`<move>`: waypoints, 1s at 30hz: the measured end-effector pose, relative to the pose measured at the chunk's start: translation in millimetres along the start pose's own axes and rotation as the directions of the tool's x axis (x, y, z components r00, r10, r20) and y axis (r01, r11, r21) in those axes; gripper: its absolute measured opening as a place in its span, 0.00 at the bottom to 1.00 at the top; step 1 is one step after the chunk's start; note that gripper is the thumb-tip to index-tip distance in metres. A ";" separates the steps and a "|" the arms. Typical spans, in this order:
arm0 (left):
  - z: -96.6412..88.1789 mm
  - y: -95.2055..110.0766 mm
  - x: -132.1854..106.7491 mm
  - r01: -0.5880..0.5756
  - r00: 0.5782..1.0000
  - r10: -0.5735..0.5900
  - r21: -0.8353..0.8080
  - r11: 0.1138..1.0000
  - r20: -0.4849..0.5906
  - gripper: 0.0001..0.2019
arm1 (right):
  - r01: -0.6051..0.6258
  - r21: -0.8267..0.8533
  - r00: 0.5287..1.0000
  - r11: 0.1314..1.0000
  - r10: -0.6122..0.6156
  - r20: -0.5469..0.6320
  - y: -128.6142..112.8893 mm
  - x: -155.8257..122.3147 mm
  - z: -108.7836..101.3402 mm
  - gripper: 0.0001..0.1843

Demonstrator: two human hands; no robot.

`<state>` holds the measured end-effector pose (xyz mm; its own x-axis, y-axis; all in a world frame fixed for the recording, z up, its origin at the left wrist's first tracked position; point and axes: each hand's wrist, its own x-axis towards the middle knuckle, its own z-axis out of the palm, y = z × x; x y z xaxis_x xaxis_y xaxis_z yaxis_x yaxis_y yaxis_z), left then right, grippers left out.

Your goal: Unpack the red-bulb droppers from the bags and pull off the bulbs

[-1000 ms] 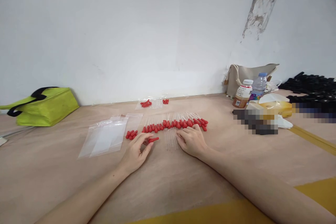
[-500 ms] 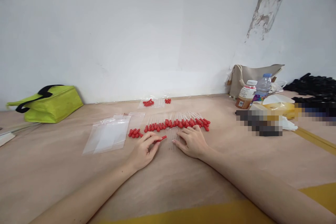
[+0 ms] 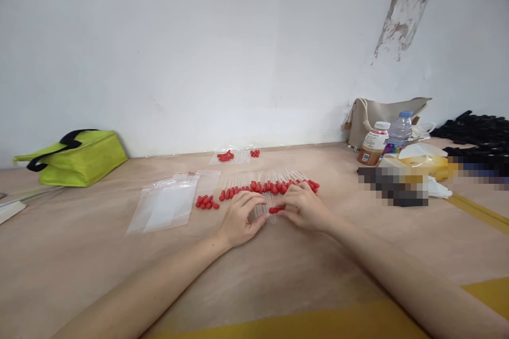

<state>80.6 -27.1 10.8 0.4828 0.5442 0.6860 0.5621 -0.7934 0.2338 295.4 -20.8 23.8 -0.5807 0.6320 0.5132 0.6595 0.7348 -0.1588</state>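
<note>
Red bulb (image 3: 275, 210) now lies low over the tabletop (image 3: 278, 275) between the two hands, where a second ago it was pinched in the left hand alone, further left and near the loose pile. At the far left a green bag (image 3: 75, 158) sits against the wall, unmoved, and the clear zip bags (image 3: 165, 209) lie flat beside it as before. Just right of them the loose red bulbs (image 3: 207, 203) rest in a small heap, now well clear of either hand. The left hand (image 3: 240, 220) has travelled right from that heap; its fingers are curled down with the tips on the bare glass tubes (image 3: 262, 212), and I cannot tell whether it grips one of them or only steadies them. The red bulb has crossed with it and now sits at the near end of those tubes. The right hand (image 3: 304, 209), which lay flat on the tubes a second ago, has drawn its thumb and forefinger together on the right end of the red bulb, the other fingers loosely bent. So both hands have closed in on one spot, and the bulb and the tubes are together there. Behind the hands the row of capped droppers (image 3: 274, 187) is unchanged, and two bottles (image 3: 373, 143) stand well apart at the right.
</note>
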 end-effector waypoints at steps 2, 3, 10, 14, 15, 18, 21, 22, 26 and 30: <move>1.0 -1.7 9.9 0.070 0.997 -0.071 0.086 0.994 0.013 0.05 | -0.037 -0.016 0.997 0.999 0.038 0.067 15.4 -2.0 -14.2 0.07; 2.6 -3.2 16.1 0.107 0.993 -0.112 0.133 0.985 0.028 0.05 | -0.056 -0.029 0.994 0.998 0.058 0.090 23.4 -3.1 -19.8 0.07; 28.6 -13.9 54.1 0.115 0.983 -0.158 0.367 0.923 0.090 0.11 | -0.115 -0.152 0.986 0.982 0.131 0.104 47.7 -8.1 -17.1 0.06; 39.0 -16.3 58.9 0.100 0.986 -0.143 0.396 0.913 0.082 0.11 | -0.104 -0.176 0.990 0.979 0.119 0.078 45.9 -8.6 -10.6 0.07; 40.6 -16.2 59.3 0.099 0.987 -0.140 0.396 0.913 0.077 0.11 | -0.101 -0.173 0.992 0.980 0.113 0.058 45.8 -8.6 -10.6 0.08; 43.1 -14.0 60.8 0.110 0.988 -0.142 0.397 0.911 0.053 0.08 | -0.140 -0.155 0.989 0.978 0.131 -0.069 45.6 -8.3 -11.2 0.12; 39.6 -9.4 59.8 0.153 0.987 -0.163 0.398 0.905 -0.008 0.06 | -0.205 -0.139 0.961 0.969 0.172 -0.219 44.9 -8.3 -8.0 0.14; 36.2 -7.7 57.6 0.169 0.985 -0.166 0.389 0.906 -0.041 0.06 | -0.211 -0.133 0.953 0.968 0.174 -0.249 44.4 -8.4 -5.5 0.14; 10.0 -2.6 33.9 0.161 0.981 -0.120 0.296 0.942 -0.151 0.04 | -0.190 -0.066 0.922 0.980 0.155 -0.354 37.9 -8.1 8.0 0.11; -25.2 -6.0 -6.4 0.095 0.989 -0.063 0.243 0.965 -0.138 0.04 | -0.099 -0.037 0.907 0.994 0.076 -0.413 17.5 -4.2 15.6 0.18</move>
<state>57.2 -32.7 22.4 0.3497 0.5502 0.7582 0.7514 -0.6481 0.1237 301.9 -6.8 5.7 -0.2798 0.5273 0.8023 0.7311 0.6587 -0.1779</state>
